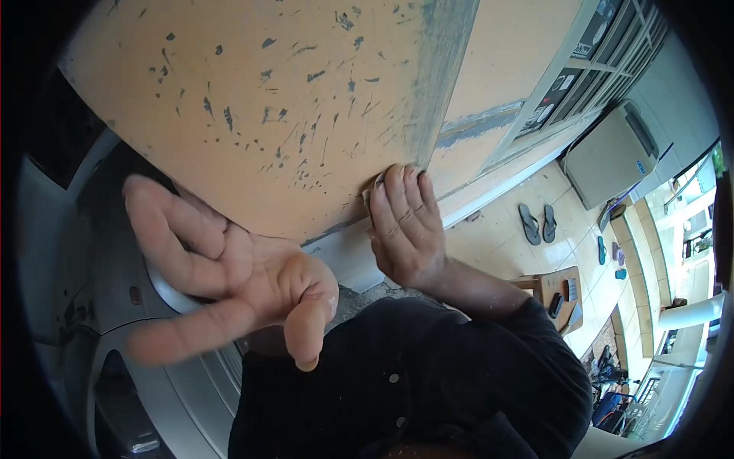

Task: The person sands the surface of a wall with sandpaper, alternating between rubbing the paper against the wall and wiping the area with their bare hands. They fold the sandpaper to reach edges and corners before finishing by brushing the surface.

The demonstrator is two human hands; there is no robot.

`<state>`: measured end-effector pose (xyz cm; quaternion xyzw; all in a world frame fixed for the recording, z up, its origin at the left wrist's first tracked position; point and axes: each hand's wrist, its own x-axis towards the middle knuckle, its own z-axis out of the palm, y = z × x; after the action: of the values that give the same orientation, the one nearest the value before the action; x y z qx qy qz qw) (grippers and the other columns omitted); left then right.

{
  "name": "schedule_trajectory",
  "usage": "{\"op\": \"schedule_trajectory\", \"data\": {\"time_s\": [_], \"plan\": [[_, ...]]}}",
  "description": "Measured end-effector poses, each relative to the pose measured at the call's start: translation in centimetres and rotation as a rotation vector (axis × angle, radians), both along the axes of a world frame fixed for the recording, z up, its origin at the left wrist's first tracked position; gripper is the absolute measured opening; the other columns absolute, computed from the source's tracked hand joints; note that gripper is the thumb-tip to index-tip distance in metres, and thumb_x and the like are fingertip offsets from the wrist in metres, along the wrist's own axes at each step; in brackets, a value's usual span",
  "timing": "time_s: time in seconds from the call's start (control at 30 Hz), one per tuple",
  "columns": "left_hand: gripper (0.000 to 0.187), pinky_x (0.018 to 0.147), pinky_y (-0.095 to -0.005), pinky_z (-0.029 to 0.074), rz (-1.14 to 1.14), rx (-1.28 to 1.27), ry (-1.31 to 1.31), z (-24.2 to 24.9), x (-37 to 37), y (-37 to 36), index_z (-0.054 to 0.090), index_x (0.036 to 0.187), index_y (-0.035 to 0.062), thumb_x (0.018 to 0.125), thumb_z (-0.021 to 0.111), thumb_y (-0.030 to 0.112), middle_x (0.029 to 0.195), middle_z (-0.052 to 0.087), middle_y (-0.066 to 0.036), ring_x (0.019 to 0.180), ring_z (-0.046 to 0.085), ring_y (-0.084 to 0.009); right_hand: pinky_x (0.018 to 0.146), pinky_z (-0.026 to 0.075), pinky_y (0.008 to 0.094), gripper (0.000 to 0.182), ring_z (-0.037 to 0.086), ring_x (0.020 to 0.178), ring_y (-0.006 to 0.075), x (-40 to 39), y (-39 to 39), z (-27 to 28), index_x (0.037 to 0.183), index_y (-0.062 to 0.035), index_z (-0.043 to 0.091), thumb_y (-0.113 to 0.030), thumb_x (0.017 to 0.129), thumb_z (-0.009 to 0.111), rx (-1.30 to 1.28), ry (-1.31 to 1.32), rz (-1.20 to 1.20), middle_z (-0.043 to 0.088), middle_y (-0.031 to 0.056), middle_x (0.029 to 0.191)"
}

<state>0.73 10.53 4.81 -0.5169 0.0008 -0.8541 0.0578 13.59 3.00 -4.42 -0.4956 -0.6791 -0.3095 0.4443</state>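
My right hand point(409, 226) lies against the lower edge of an orange-painted wall point(252, 145), its fingers close together over a small folded sheet. Only a thin brownish edge of this sheet point(368, 200) shows beside the fingers. Dark scraped spots and a grey worn strip point(440, 69) mark the paint. To the left, my left hand point(237, 279) is held palm up with its fingers spread, holding nothing. It is in front of the wall's curved-looking edge and a grey car.
The grey car point(172, 398) stands close on the left. At right are a barred window point(569, 92), a pale box-like appliance point(612, 157), dark flip-flops point(529, 224) on the tiles, and a small wooden table point(547, 291) with brushes. Steps point(638, 268) lie beyond.
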Motion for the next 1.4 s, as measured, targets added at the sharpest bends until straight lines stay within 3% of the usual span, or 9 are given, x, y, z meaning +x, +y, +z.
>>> {"op": "schedule_trajectory", "data": {"time_s": [0.13, 0.2, 0.37, 0.47, 0.77, 1.03, 1.2, 1.27, 1.4], "plan": [[0.087, 0.124, -0.0609, 0.031, -0.027, -0.135, 0.22, -0.6, -0.1, 0.1, -0.027, 0.16, 0.0178, 0.103, 0.012, 0.071, 0.165, -0.005, -0.036, 0.155, 0.009, -0.0506, 0.125, 0.012, 0.062, 0.041, 0.058, 0.136, 0.0297, -0.3, 1.9, 3.9, 0.131, -0.0037, 0.068, -0.018, 0.093, 0.067, 0.133, 0.021, -0.035, 0.068, 0.0167, 0.136], [0.093, 0.124, -0.0591, 0.032, -0.074, -0.051, 0.298, -0.9, -0.9, 0.8, -0.018, 0.161, 0.007, 0.102, 0.012, 0.072, 0.163, 0.004, -0.039, 0.156, 0.011, -0.0484, 0.124, 0.007, 0.0638, 0.05, 0.04, 0.148, 0.0472, 1.0, 2.7, 9.3, 0.138, 0.0107, 0.057, -0.02, 0.099, 0.058, 0.186, -0.152, -0.074, 0.05, 0.038, 0.147], [0.078, 0.128, -0.061, 0.009, 0.555, 0.21, 0.577, 0.4, -3.1, 2.5, 0.05, 0.14, -0.0009, 0.108, 0.013, 0.06, 0.141, 0.056, -0.032, 0.154, 0.024, -0.0454, 0.122, 0.001, 0.0682, 0.049, 0.051, 0.143, 0.0333, 0.4, 3.6, 8.8, 0.133, -0.0016, 0.067, -0.026, 0.091, 0.068, 0.272, 0.028, -0.008, 0.062, 0.0184, 0.144], [0.071, 0.128, -0.0613, 0.001, 0.556, 0.297, 0.603, -0.3, -1.6, 2.1, 0.052, 0.139, 0.0072, 0.108, 0.014, 0.058, 0.133, 0.065, -0.026, 0.153, 0.029, -0.0447, 0.119, 0.002, 0.0743, 0.034, 0.054, 0.139, 0.0398, 0.6, 2.5, -2.5, 0.122, 0.0012, 0.07, -0.022, 0.098, 0.062, 0.087, -0.018, -0.11, 0.067, 0.0236, 0.134], [0.076, 0.123, -0.0642, 0.014, 0.523, -0.003, 0.714, -0.7, -2.0, 0.0, 0.052, 0.144, 0.0104, 0.103, 0.024, 0.068, 0.135, 0.063, -0.03, 0.139, 0.051, -0.048, 0.121, 0.0, 0.0703, 0.057, 0.034, 0.151, 0.045, -0.3, 2.3, 10.8, 0.148, 0.0047, 0.049, -0.032, 0.104, 0.052, 0.107, -0.061, -0.138, 0.044, 0.0309, 0.155], [0.071, 0.125, -0.0585, 0.003, 0.43, -0.19, 0.842, 0.2, -3.0, -1.3, 0.047, 0.156, 0.0261, 0.101, 0.035, 0.07, 0.157, 0.049, -0.02, 0.152, 0.036, -0.0378, 0.123, 0.0, 0.0672, 0.06, 0.032, 0.154, 0.0356, -1.6, 0.7, -0.5, 0.148, 0.0, 0.052, -0.04, 0.104, 0.049, -0.133, 0.0, -0.113, 0.045, 0.0235, 0.158], [0.069, 0.121, -0.064, 0.015, 0.413, 0.038, 1.004, 9.4, -3.4, -3.2, 0.051, 0.151, 0.0124, 0.098, 0.058, 0.056, 0.154, 0.052, -0.019, 0.149, 0.04, -0.0404, 0.122, 0.007, 0.0691, 0.06, 0.03, 0.156, 0.0304, -1.8, 0.3, 12.0, 0.155, -0.0103, 0.048, -0.035, 0.1, 0.057, -0.057, -0.074, -0.11, 0.041, 0.0137, 0.163], [0.048, 0.111, -0.052, 0.04, 0.505, 0.301, 0.876, 14.7, -3.3, -2.8, 0.065, 0.136, 0.0105, 0.097, 0.067, 0.039, 0.127, 0.071, -0.012, 0.123, 0.064, -0.0305, 0.122, 0.01, 0.0693, 0.068, 0.03, 0.155, 0.0313, -2.0, 0.2, 14.7, 0.156, -0.007, 0.043, -0.032, 0.096, 0.063, -0.007, -0.163, -0.162, 0.037, 0.0144, 0.165], [0.055, 0.125, -0.0604, 0.02, 0.889, 0.245, 0.572, 20.8, -2.7, -1.6, 0.06, 0.141, 0.0084, 0.101, 0.061, 0.046, 0.147, 0.055, -0.023, 0.149, 0.036, -0.0437, 0.123, 0.007, 0.0667, 0.072, 0.026, 0.156, 0.0356, -2.5, 0.6, 10.2, 0.156, -0.0012, 0.039, -0.026, 0.094, 0.066, -0.016, -0.046, -0.117, 0.033, 0.0194, 0.166]]}}
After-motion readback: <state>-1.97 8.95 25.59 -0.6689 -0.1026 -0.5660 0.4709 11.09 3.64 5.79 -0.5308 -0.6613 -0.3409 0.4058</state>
